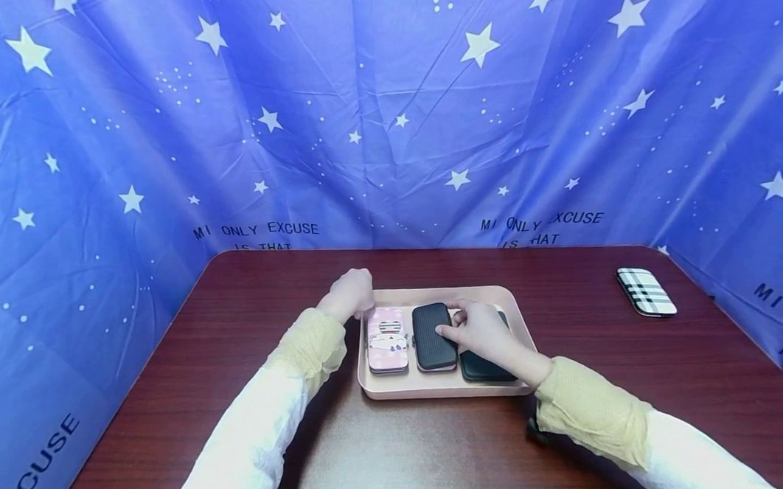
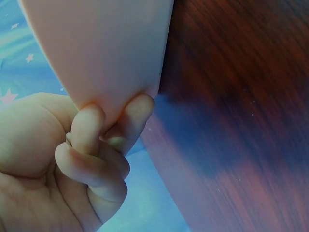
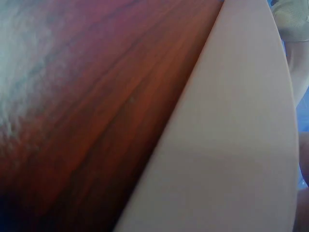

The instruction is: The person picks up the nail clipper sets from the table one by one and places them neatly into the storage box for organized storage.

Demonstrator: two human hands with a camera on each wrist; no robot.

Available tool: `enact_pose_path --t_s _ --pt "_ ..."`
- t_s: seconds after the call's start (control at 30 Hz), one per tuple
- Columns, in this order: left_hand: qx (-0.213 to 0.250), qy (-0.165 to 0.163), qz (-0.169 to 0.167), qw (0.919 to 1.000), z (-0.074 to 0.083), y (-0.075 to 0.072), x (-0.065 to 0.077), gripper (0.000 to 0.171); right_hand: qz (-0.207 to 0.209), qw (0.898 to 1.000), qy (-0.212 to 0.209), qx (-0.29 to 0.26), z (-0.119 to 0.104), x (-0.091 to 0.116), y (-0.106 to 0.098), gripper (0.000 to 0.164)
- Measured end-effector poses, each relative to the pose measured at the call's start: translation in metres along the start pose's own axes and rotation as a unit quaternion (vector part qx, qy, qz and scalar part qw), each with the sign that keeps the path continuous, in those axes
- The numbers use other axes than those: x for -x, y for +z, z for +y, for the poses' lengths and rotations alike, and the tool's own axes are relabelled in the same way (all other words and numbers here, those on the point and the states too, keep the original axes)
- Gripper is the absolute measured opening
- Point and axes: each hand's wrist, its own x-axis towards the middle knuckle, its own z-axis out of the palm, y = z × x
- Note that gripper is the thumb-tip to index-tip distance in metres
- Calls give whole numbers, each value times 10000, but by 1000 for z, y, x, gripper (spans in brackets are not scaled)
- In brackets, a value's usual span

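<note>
A beige tray (image 1: pixel 447 391) holds several slim rectangular cases. At its far left corner my left hand (image 1: pixel 350 292) grips the rim; in the left wrist view its curled fingers (image 2: pixel 89 128) touch the tray's outer wall (image 2: pixel 106 53). My right hand (image 1: pixel 485 333) reaches over the tray's right side and pinches a black textured case (image 1: pixel 430 338), with the thumb on its top face. Left of it lies a pink patterned case (image 1: pixel 387 355). A dark green case (image 1: pixel 480 367) is partly hidden under my right hand. The right wrist view mostly shows the tray's wall (image 3: pixel 227 145).
A white case with black plaid stripes (image 1: pixel 646 292) lies at the right on the dark red wooden table (image 1: pixel 235 304). A blue star-printed curtain (image 1: pixel 383 90) surrounds the table's back and sides. A small dark object (image 1: pixel 536 430) shows beside the right sleeve.
</note>
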Motion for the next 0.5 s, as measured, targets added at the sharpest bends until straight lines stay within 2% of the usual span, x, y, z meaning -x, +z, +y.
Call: enact_pose_path --t_s 0.33,0.5 --pt "9 -54 -21 10000 1 0 -1 35 -261 9985 -304 380 -8 0 -3 54" --pt "10 -44 12 10000 1 0 0 31 -387 9984 -204 346 -11 1 -4 54"
